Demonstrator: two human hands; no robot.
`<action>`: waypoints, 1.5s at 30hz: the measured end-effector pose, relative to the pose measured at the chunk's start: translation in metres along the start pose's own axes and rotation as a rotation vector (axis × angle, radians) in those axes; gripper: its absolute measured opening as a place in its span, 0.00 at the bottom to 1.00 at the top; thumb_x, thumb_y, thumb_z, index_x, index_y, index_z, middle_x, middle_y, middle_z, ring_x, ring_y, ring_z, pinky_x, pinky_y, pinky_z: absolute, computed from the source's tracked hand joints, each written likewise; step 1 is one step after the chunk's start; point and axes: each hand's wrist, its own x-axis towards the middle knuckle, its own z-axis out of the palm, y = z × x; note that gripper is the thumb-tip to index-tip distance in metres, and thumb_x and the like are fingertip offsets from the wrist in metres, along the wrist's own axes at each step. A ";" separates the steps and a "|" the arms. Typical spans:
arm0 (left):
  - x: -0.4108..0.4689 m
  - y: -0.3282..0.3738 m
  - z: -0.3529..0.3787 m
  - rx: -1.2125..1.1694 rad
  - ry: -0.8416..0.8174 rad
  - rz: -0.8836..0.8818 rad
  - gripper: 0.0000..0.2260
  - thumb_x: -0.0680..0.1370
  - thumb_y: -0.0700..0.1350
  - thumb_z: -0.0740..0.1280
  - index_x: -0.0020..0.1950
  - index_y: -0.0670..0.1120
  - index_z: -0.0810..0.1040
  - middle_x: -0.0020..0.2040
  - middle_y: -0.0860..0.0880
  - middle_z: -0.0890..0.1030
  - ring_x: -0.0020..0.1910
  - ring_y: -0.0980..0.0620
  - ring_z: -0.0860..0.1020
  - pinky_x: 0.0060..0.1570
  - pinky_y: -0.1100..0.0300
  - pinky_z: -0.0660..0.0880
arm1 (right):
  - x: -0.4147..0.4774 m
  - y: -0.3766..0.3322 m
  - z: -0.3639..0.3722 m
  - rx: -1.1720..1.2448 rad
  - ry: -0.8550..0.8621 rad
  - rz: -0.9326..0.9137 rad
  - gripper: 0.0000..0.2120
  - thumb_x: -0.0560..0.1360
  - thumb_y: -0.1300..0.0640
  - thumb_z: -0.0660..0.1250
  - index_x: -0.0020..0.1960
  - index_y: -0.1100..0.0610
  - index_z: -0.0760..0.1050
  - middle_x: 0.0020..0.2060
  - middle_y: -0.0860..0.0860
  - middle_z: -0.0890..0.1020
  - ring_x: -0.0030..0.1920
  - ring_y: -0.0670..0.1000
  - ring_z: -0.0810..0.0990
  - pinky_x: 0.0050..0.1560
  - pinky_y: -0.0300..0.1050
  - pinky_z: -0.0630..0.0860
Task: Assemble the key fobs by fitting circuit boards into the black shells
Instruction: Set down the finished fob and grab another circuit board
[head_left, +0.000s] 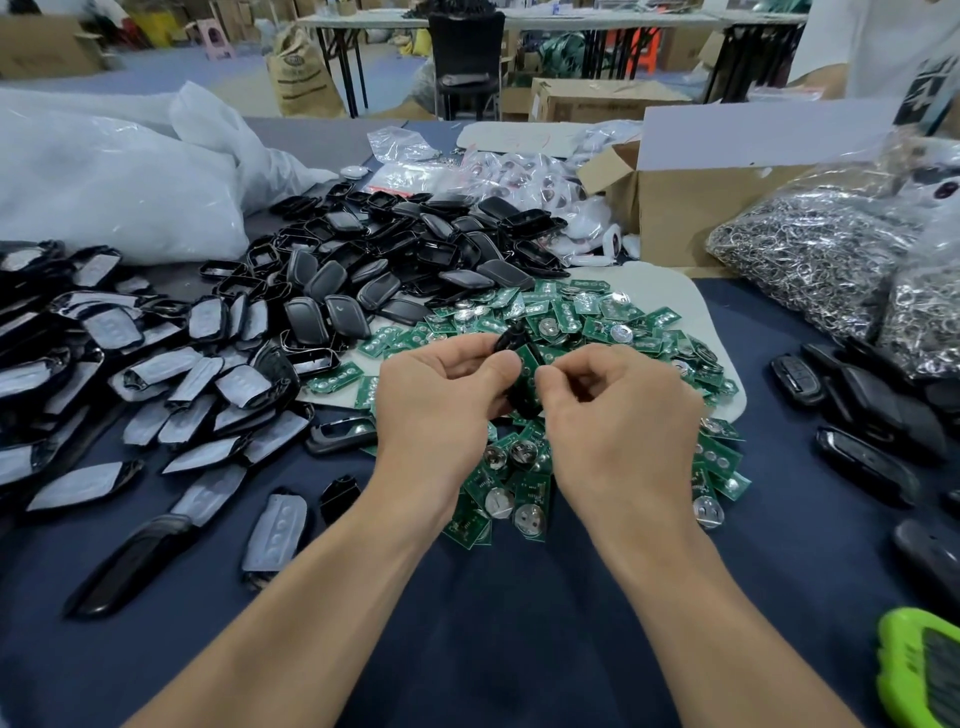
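My left hand (441, 395) grips a black shell (519, 397) above the middle of the table. A green circuit board (529, 364) sits in the shell, and my right hand (618, 410) pinches it with curled fingers. Both hands hover over a heap of green circuit boards (587, 317) with round silver cells. Much of the held shell is hidden by my fingers. A pile of black shells (395, 260) lies behind and to the left. Shells with grey button pads (171, 374) spread across the left side.
Assembled black fobs (872, 415) lie at the right. Bags of silver key rings (821, 249) and an open cardboard box (691, 208) stand at the back right. White plastic bags (104, 182) fill the back left. A green tool (924, 670) sits at the front right corner.
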 end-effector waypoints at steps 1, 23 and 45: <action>0.000 -0.001 0.000 -0.003 0.007 0.000 0.09 0.75 0.38 0.78 0.45 0.52 0.85 0.40 0.50 0.88 0.40 0.53 0.87 0.41 0.62 0.82 | -0.001 -0.001 0.001 -0.025 -0.002 -0.022 0.05 0.74 0.50 0.74 0.40 0.48 0.83 0.34 0.43 0.81 0.35 0.47 0.79 0.41 0.47 0.79; 0.003 0.005 -0.007 0.042 -0.184 0.003 0.09 0.76 0.36 0.75 0.42 0.50 0.87 0.37 0.49 0.87 0.35 0.54 0.85 0.37 0.62 0.82 | 0.003 -0.001 0.000 0.407 -0.166 0.308 0.06 0.76 0.57 0.71 0.41 0.50 0.80 0.28 0.50 0.84 0.27 0.52 0.83 0.33 0.51 0.80; 0.017 0.019 -0.037 0.642 0.113 0.336 0.12 0.73 0.51 0.78 0.45 0.70 0.82 0.34 0.67 0.83 0.38 0.60 0.84 0.47 0.53 0.84 | -0.003 -0.006 0.003 0.265 -0.233 0.091 0.10 0.73 0.60 0.75 0.44 0.44 0.86 0.37 0.36 0.86 0.39 0.37 0.85 0.44 0.32 0.81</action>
